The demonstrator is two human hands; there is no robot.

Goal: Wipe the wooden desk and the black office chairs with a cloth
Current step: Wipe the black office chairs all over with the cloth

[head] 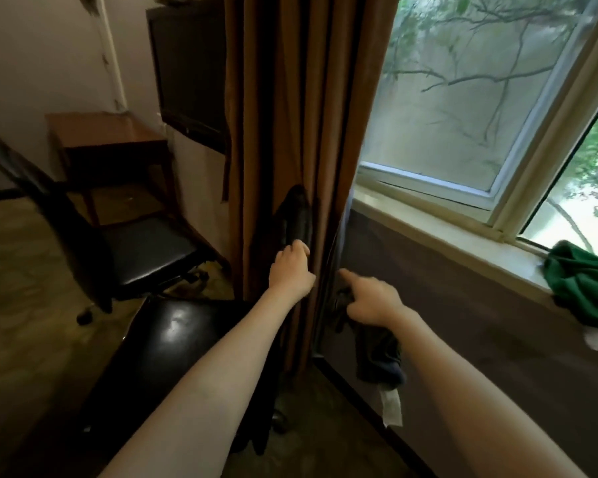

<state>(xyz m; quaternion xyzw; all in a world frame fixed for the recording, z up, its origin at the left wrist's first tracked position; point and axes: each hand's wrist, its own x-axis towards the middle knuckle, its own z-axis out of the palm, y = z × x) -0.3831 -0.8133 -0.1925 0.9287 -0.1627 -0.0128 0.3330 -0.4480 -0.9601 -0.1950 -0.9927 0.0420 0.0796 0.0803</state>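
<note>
1. cloth point(380, 353): looks soft, limp and light; it hangs bunched from the right hand point(373, 301), fingers curled round it, forefinger out.
2. near chair point(173, 336): stiff, probably slick; left hand point(290, 270) grips its backrest top.
3. second chair point(145, 250) and desk point(107, 129) stand well beyond.

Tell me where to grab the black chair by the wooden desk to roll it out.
Grip the backrest by its top edge, coming from behind, on the room side. The seat faces the desk, so the tall backrest's rim is the free edge, and the caster below suggests it will roll.
</note>
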